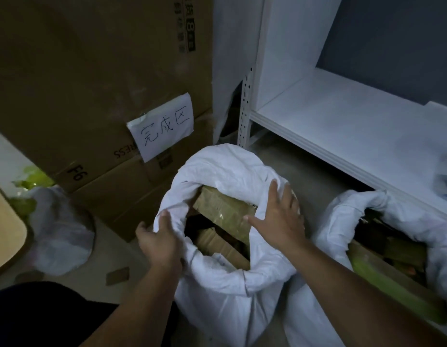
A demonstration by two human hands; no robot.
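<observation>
White sack (225, 291) stands between the hands, left (160, 240) gripping its rim.

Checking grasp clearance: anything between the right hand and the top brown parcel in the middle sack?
Nothing visible. The right hand is spread over the right rim of the sack, thumb at the parcel. The left hand grips the left rim; the mouth is open.

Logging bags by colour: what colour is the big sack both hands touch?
The large sack is white; head view.
</observation>
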